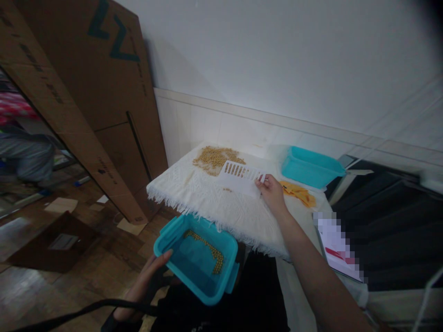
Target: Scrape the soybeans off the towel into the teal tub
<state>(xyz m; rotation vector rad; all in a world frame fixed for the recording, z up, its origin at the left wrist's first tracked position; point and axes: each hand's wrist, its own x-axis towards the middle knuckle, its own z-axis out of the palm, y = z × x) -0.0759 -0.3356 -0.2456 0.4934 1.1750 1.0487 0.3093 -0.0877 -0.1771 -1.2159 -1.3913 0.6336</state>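
Black fabric (259,299) covers my lap; beside it my left hand (157,265) grips a smooth turquoise plastic tub (195,263), thumb over its rim, before the table's fringed edge. Yellow beans (217,255) curve across the floor of this rounded rectangle. My right hand (271,191) pinches a thin white slotted panel (237,183) over the textured white cloth (190,196), beside a loose bean heap (214,157). Farther right stands a second turquoise tub (308,168), behind crumpled yellow material (300,194).

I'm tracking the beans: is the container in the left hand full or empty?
Neither: the container holds some beans, in a band, with much of its floor bare.
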